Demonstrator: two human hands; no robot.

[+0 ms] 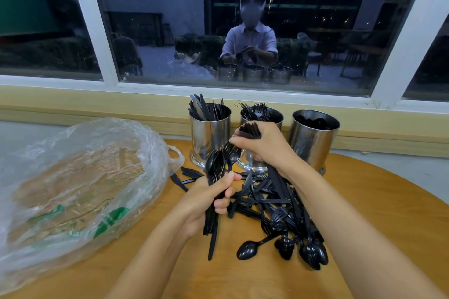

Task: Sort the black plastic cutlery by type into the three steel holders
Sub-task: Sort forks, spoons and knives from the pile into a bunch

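Note:
Three steel holders stand at the table's far edge: the left holder (209,133) has knives, the middle holder (274,114) forks, the right holder (313,138) spoons. A pile of black cutlery (279,216) lies in front of them. My left hand (206,201) grips a bundle of spoons (216,165) upright by the handles. My right hand (264,145) grips a bunch of forks (250,130), tines up, in front of the middle holder. Its fingertips touch the top of the spoon bundle.
A crumpled clear plastic bag (80,177) covers the left part of the round wooden table (388,213). A few loose knives (184,177) lie between bag and holders. A window sill and a dark window run just behind the holders.

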